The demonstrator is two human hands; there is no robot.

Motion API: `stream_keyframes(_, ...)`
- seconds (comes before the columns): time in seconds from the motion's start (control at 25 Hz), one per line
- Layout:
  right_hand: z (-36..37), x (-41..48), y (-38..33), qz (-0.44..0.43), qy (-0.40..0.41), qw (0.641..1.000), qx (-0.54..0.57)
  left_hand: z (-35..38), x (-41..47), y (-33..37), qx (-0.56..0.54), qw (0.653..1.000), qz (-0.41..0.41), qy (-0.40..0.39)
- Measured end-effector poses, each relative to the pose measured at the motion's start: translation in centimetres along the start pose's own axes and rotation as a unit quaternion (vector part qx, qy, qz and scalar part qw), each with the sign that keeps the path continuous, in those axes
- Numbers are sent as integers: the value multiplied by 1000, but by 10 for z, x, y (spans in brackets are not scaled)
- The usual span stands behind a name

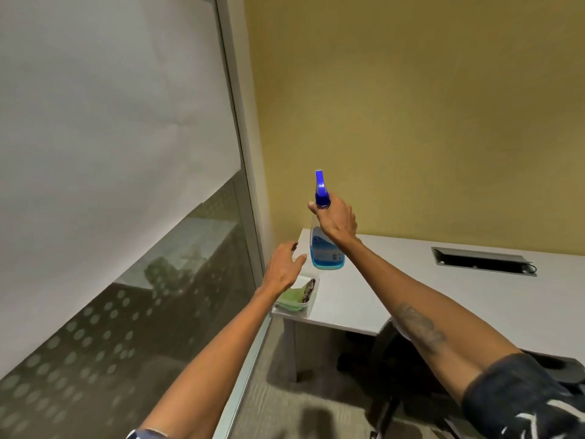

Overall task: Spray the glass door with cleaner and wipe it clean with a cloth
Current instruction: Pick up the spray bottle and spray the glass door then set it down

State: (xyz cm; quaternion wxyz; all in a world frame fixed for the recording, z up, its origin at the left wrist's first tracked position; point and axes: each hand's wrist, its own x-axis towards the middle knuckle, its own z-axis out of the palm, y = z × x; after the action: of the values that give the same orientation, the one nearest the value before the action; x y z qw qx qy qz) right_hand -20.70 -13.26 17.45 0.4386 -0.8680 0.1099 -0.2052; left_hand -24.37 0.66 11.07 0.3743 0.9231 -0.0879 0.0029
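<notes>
From the head camera, my right hand (335,221) is wrapped around the neck of the spray bottle (326,248), lifted above the desk (411,280) at about one o'clock. My left hand (283,267) hangs spread and empty over the tub (308,304) holding the green cloth (289,297). The glass door (126,248) fills nine o'clock. The nozzle points away from it, so I judge a squeeze now would hit the wall (411,106).

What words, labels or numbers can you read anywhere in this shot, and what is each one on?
No text here can be read.
Spray bottle, held in the right hand: it carries a blue and white label, with print too small and blurred to make out.
Glass door: only a frosted dot pattern, no lettering.
Desk and wall: no writing visible.
</notes>
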Motion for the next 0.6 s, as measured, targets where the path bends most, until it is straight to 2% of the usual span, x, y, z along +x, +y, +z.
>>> stream_keyframes(0.28,35,77,84,59,1,998,-9,44,78,-21,14,999,-37,-30)
stream_keyframes(0.6,84,149,154,121,-77,989,-29,79,163,-46,37,993,-93,-57)
